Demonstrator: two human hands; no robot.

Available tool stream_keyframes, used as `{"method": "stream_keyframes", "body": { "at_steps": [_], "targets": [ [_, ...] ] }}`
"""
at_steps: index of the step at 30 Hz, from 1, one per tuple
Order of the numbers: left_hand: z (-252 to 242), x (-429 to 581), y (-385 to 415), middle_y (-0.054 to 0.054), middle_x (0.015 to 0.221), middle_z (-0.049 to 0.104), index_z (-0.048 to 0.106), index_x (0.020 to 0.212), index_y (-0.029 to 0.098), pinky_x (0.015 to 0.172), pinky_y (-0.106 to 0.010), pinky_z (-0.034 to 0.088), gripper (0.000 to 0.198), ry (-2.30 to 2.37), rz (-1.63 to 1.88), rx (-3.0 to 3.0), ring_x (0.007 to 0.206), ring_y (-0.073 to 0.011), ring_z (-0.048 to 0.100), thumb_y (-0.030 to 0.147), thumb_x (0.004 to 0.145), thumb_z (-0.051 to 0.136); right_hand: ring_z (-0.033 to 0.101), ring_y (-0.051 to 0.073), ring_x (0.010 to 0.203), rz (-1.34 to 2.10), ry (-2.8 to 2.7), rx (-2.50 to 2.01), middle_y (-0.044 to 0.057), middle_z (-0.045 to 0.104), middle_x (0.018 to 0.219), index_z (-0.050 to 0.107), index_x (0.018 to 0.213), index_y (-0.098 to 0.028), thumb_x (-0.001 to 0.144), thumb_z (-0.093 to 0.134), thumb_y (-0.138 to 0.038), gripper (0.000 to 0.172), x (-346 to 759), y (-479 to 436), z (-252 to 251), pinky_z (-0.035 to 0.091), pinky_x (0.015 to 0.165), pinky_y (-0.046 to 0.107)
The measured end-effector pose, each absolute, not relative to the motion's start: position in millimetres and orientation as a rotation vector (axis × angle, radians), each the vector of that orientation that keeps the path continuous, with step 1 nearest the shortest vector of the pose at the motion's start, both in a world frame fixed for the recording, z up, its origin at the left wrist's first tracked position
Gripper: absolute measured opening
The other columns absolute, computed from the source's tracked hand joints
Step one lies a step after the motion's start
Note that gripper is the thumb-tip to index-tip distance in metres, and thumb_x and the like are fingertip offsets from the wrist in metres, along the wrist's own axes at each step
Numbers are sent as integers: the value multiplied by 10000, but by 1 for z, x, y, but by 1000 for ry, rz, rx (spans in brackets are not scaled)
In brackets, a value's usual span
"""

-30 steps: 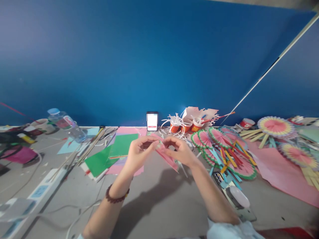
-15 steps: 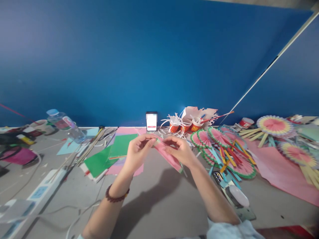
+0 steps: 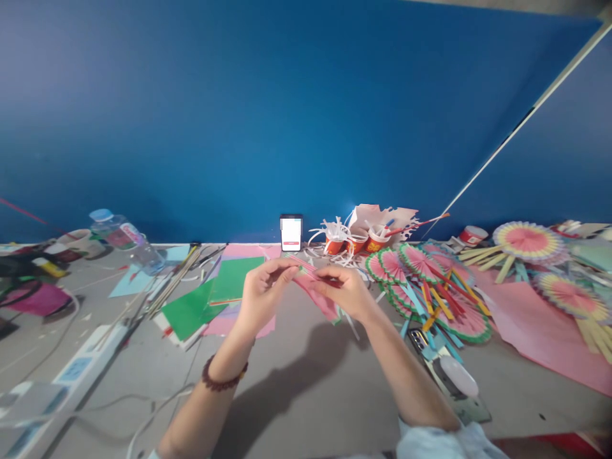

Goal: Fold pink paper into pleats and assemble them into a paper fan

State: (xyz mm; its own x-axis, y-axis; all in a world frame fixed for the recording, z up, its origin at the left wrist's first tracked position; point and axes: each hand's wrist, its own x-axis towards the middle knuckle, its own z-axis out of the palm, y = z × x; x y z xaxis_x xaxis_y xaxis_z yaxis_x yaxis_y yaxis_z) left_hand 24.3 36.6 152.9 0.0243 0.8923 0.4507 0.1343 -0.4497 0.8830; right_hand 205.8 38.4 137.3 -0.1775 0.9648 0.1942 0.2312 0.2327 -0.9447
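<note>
Between my two hands, above the table, is a pink paper strip (image 3: 319,299) with green edges, pleated at its upper part. My left hand (image 3: 268,287) pinches its left end between thumb and fingers. On the other side my right hand (image 3: 345,290) is closed on the pleats, thumb underneath and fingers on top. The loose part of the paper hangs down between the hands toward the right wrist. A thin white strip (image 3: 352,326) shows just below the right hand. My fingers hide part of the folds.
Green paper sheets (image 3: 236,280) lie left of my hands. A lit phone (image 3: 291,233) leans on the blue wall. Paper cups (image 3: 377,239) stand behind. Folded paper fans (image 3: 421,264), a computer mouse (image 3: 458,376) and pink paper (image 3: 530,319) are on the right; a bottle (image 3: 127,237) and power strip (image 3: 83,366) left.
The hanging pink paper has drawn up and looks shorter, with more pleats showing between my fingers. Both hands stay in nearly the same place.
</note>
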Motion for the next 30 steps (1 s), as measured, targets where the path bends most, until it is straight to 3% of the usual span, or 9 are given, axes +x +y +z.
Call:
{"method": "stream_keyframes", "body": {
  "at_steps": [8,14,19,26,30],
  "targets": [
    [152,23,38,-56,818,735,705,805,156,664,-237,544,196,1052,1478,1644,738,-166,677,346,791,662,600,160,611,954,-1669,-1174,0,702,687,766,821,-213,775,664,-382,202,206,37,139,437,558,263],
    [152,26,37,-67,860,725,687,835,152,722,-253,552,181,974,1421,1596,793,-173,681,317,761,690,622,170,625,952,-1643,-1157,-2,724,709,777,825,-212,791,637,-386,226,204,36,140,450,566,261],
    [145,29,40,-53,774,708,669,769,139,675,-251,547,192,1005,1428,1519,705,-158,665,307,706,737,630,164,615,880,-1711,-1209,0,720,685,769,788,-190,812,609,-420,282,203,35,140,454,554,246],
    [141,23,49,-32,713,700,669,730,148,606,-220,518,173,1074,1564,1457,646,-136,641,302,692,738,658,239,963,904,-1842,-1233,48,718,1076,705,1079,-205,738,694,-416,401,207,31,146,499,842,329],
    [142,19,51,-35,702,698,669,716,144,605,-233,523,206,1091,1585,1445,636,-140,639,324,664,755,658,206,839,915,-1878,-1207,25,732,964,708,1053,-208,803,623,-403,329,207,31,145,500,756,309]
  ]
}}
